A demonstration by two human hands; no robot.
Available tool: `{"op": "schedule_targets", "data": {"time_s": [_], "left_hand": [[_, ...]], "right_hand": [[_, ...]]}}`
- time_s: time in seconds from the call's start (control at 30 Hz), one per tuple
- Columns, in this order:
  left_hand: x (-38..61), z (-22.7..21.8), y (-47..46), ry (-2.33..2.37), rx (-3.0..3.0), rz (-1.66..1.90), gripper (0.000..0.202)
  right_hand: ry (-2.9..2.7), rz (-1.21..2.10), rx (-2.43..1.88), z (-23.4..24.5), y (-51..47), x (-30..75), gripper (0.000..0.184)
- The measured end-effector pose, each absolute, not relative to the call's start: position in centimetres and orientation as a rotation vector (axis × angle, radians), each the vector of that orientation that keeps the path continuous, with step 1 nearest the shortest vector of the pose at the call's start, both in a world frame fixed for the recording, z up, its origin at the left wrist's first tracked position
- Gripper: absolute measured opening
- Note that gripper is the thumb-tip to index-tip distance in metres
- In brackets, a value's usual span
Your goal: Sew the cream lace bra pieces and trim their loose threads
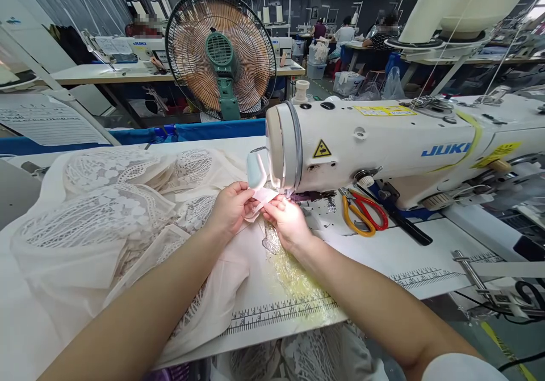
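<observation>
Both of my hands are close together just left of the needle area of a white sewing machine (340,142). Thumb and fingers of my left hand (230,208) pinch the edge of a pale pink lace garment (264,196). My right hand (287,219) pinches the same fabric from the other side, its fingertips near the machine's head. The fabric between them is folded; the needle itself is hidden. More of the cream lace garments (93,216) lie spread and overlapping to the left, under and beside my left forearm.
Scissors with orange and red handles (361,213) lie under the machine arm, beside a black-handled tool (411,227). A ruler strip (276,313) runs along the table's front edge. A large fan (221,54) stands behind the table. Other people sit at machines farther back.
</observation>
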State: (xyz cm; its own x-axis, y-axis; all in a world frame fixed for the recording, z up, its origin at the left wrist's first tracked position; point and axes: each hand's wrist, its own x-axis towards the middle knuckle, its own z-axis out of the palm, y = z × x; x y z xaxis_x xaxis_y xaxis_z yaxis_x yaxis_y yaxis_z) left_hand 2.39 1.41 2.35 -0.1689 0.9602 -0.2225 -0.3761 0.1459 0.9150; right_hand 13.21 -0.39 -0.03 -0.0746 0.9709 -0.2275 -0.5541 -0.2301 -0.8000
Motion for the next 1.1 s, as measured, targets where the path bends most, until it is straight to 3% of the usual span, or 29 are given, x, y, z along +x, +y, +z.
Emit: {"op": "schedule_targets", "data": {"time_s": [0.73,0.97,1.1], "left_hand": [[2.3,2.5,1.6,1.198,0.722,1.294,0.011],[1.4,2.5,1.9,1.287,1.000,1.266,0.009],[-0.3,3.9,1.7,1.352,1.259,1.080,0.013]], "right_hand": [[-0.578,1.632,-0.927,0.1,-0.2,13.3,0.019],[-0.561,1.636,-0.924,0.1,-0.3,13.4,0.017],[-0.559,1.661,-0.915,0.3,-0.4,13.4,0.018]]}}
